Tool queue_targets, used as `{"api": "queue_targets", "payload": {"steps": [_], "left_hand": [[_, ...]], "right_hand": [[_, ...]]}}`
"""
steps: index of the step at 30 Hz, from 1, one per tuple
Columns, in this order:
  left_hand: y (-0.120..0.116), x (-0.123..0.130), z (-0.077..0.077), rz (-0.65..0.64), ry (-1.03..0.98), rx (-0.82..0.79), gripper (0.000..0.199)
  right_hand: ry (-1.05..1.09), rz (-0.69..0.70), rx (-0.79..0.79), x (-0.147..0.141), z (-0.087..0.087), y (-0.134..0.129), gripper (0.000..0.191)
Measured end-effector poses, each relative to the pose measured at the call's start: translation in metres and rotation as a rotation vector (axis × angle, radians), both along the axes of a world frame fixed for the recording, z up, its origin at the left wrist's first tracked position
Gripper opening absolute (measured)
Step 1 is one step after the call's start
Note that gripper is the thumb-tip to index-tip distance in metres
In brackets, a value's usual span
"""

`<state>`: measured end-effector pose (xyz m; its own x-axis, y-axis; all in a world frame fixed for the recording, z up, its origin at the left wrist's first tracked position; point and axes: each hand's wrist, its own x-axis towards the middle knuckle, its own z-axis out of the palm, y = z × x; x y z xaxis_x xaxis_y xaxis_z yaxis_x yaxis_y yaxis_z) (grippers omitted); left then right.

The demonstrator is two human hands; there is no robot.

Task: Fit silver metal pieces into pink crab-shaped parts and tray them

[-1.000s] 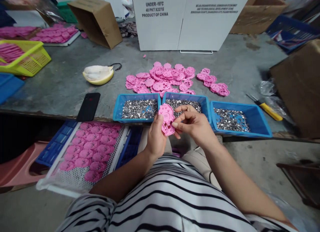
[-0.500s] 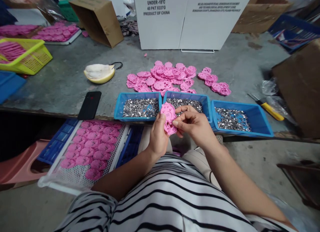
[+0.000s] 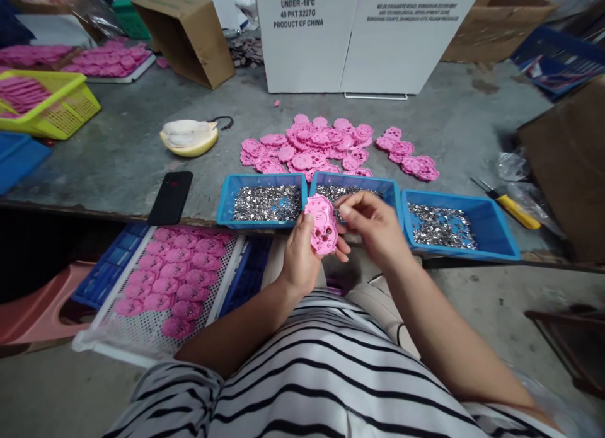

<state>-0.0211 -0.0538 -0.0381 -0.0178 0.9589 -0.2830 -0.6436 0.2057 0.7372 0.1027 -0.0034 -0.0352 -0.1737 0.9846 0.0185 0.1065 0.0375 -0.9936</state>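
Note:
My left hand (image 3: 300,255) grips a flat pink plastic piece (image 3: 322,222) with a scalloped edge, its thumb lying along the left rim. Small metal bits show in the lower part of the piece. Just right of it, my right hand (image 3: 373,227) has thumb and forefinger pinched together; whatever they hold is too small to make out. Behind the hands stand a left blue bin (image 3: 224,201), a middle blue bin (image 3: 396,205) and a right blue bin (image 3: 503,233), each with small shiny metal pieces. Beyond the bins lies a heap of similar pink pieces (image 3: 321,138).
A black phone (image 3: 170,198) and a fruit rind (image 3: 193,149) lie to the left. Below the table edge, a white perforated tray (image 3: 137,345) holds rows of pink pieces. A yellow-handled tool (image 3: 517,211) lies right. A large white box (image 3: 307,60) stands at the back.
My right hand has drawn away from the pink piece, slightly up and to the right, uncovering its lower right part. My left hand still holds the piece in nearly the same place.

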Motion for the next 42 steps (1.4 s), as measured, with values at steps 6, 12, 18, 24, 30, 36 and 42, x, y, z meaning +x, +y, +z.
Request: {"api": "queue_targets", "payload": {"steps": [6,12,18,24,30,36,42], "left_hand": [[0.002,-0.004,-0.001,-0.012,0.038,0.058,0.043],[0.002,-0.006,-0.003,-0.031,0.034,0.030,0.042],[0.004,-0.006,-0.007,-0.018,0.025,0.011,0.040],[0.005,-0.007,-0.007,-0.019,0.032,0.000,0.040],[0.005,-0.008,-0.006,-0.016,0.038,0.003,0.038],[0.004,-0.009,-0.006,-0.025,0.067,0.010,0.043],[0.008,-0.005,-0.011,0.039,0.198,0.092,0.038]], "right_hand": [[-1.233,0.080,0.154,0.016,-0.002,0.053,0.016],[-1.325,0.173,0.238,0.013,0.000,0.053,0.017],[-1.094,0.016,0.069,0.018,0.000,0.052,0.011],[-0.489,-0.049,-0.041,0.024,-0.003,0.051,0.011],[-0.229,-0.030,-0.130,0.026,-0.005,0.048,0.031],[-0.173,-0.007,-0.208,0.028,-0.001,0.044,0.028],[-0.057,0.152,-0.229,0.022,0.012,0.022,0.027]]}}
